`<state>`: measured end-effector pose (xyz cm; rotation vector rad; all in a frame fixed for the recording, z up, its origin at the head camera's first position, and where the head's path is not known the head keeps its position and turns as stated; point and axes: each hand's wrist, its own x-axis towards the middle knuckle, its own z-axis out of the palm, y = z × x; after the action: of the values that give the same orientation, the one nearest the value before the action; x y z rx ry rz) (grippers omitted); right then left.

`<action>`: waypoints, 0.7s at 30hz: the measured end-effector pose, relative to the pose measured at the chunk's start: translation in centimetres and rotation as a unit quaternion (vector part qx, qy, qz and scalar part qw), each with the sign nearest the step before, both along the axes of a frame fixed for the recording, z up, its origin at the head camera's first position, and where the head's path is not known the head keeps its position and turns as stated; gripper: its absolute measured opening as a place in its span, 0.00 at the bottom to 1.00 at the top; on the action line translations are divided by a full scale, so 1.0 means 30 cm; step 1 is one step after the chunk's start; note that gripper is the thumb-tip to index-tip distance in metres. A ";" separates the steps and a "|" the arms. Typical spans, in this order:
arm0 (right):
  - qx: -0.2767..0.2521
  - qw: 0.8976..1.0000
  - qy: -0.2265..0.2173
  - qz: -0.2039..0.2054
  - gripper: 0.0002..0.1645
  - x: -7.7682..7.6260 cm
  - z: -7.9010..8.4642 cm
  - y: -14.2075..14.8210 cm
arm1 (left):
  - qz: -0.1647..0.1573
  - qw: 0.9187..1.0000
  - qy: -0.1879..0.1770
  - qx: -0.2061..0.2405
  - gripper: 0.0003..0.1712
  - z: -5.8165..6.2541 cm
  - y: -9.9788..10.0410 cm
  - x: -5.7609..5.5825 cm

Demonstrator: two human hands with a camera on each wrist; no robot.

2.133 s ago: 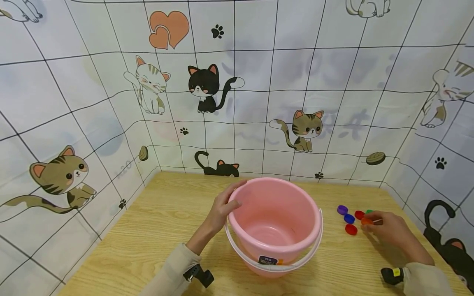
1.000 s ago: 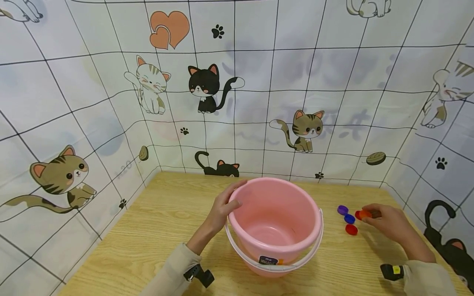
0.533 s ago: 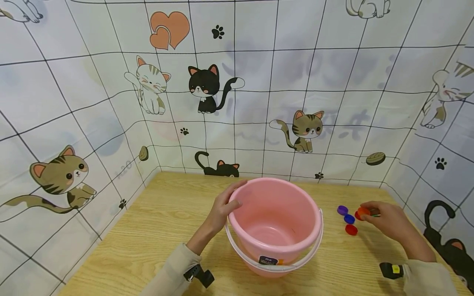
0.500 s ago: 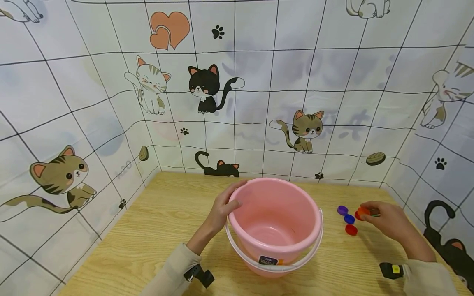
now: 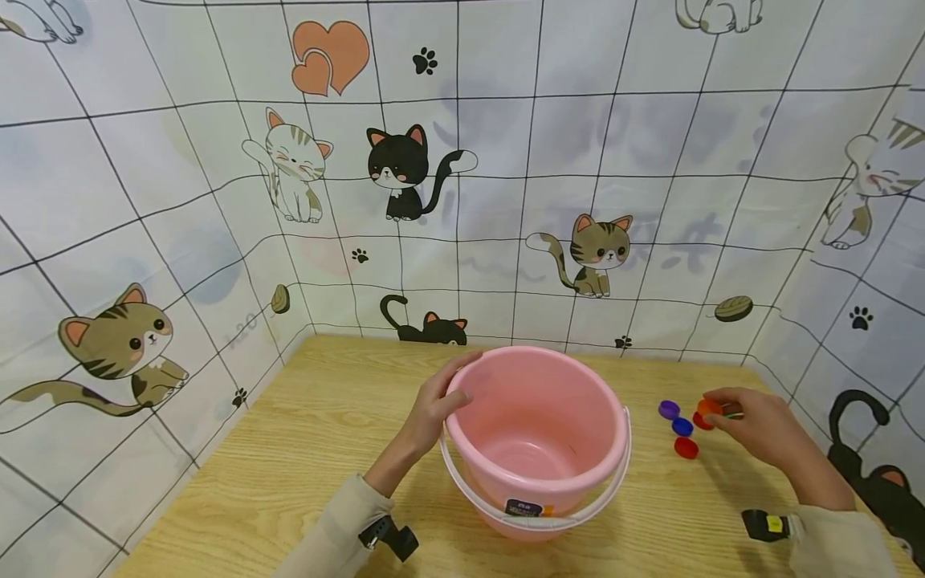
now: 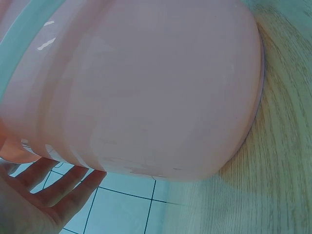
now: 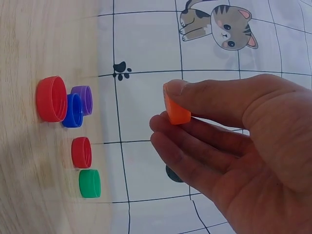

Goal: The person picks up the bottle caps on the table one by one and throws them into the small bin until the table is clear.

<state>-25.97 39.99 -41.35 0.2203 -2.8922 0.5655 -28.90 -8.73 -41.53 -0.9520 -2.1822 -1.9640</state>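
Observation:
My left hand (image 5: 426, 409) grips the left rim of a pink plastic bucket (image 5: 499, 491), thumb inside and fingers outside. The left wrist view shows the fingers (image 6: 73, 195) against the bucket's outer wall (image 6: 161, 87). My right hand (image 5: 766, 427) pinches an orange bottle cap (image 7: 178, 111) between thumb and fingers, above the table. Close by lie a small red cap (image 7: 82, 152), a larger red cap (image 5: 686, 448), a blue cap (image 5: 682, 426) and a purple cap (image 5: 669, 409). A green cap (image 7: 90, 183) shows in the right wrist view; the right hand mostly hides it in the head view.
The bucket stands on a wooden table (image 5: 347, 409), its white handle (image 5: 535, 523) hanging down at the front. A white cat-print cloth (image 5: 491, 209) surrounds the table at the back and both sides.
My right hand, with the orange cap in its fingers, has risen slightly from among the other caps and shifted toward the back. The left hand and bucket stay put.

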 end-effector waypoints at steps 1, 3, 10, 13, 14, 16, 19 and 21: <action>0.000 1.000 0.001 0.001 0.26 0.001 0.000 -0.001 | 0.000 1.000 0.001 -0.001 0.39 0.000 0.000 0.000; 0.001 1.000 0.002 0.002 0.26 0.001 0.002 -0.003 | 0.001 1.000 0.002 -0.003 0.39 0.000 -0.001 0.000; 0.000 1.000 0.008 0.008 0.26 0.006 0.015 -0.017 | 0.002 1.000 0.003 -0.003 0.39 -0.004 -0.002 -0.002; -0.003 1.000 0.009 0.009 0.25 0.010 0.022 -0.024 | 0.001 1.000 0.003 -0.003 0.39 -0.003 -0.002 -0.002; -0.004 1.000 0.009 0.010 0.25 0.012 0.024 -0.026 | 0.001 1.000 0.003 -0.002 0.39 -0.003 -0.002 -0.002; -0.004 1.000 0.011 0.012 0.25 0.015 0.030 -0.030 | -0.002 1.000 0.003 -0.001 0.39 -0.004 -0.001 -0.003; -0.004 1.000 0.012 0.014 0.25 0.018 0.040 -0.036 | -0.003 1.000 0.001 0.000 0.39 -0.004 -0.001 -0.005; -0.002 1.000 0.014 0.014 0.25 0.019 0.044 -0.040 | -0.003 1.000 -0.001 0.001 0.39 -0.005 -0.001 -0.005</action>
<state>-25.38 38.78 -40.02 0.2674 -2.8657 0.5689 -29.06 -8.77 -41.68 -0.9571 -2.1816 -1.9692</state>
